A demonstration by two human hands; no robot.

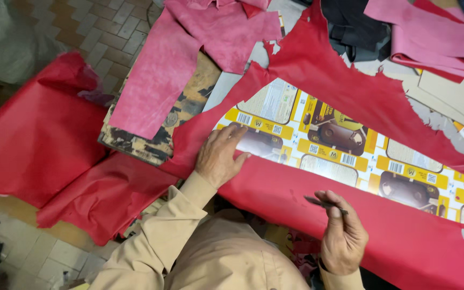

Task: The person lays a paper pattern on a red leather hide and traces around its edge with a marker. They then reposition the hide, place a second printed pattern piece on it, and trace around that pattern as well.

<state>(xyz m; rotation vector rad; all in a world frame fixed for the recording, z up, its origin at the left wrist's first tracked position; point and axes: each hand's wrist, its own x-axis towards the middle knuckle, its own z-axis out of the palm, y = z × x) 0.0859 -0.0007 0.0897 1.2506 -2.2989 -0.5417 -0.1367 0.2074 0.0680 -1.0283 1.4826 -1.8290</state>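
A large red leather hide (318, 70) lies spread over the work table, and a printed cardboard template (345, 153) in yellow, white and brown rests on top of it. My left hand (218, 157) lies flat with fingers spread on the template's left end and the red leather beside it. My right hand (342, 231) hovers over the near part of the red leather and grips a thin dark pen-like tool (323, 204) between thumb and fingers, its tip pointing left.
Pink leather pieces (189, 59) lie at the upper left over a worn wooden board (189, 107), with more pink leather (430, 37) at the upper right. Red sheets (44, 134) hang off the left side above a tiled floor (38, 258). Dark material (350, 21) sits at the top.
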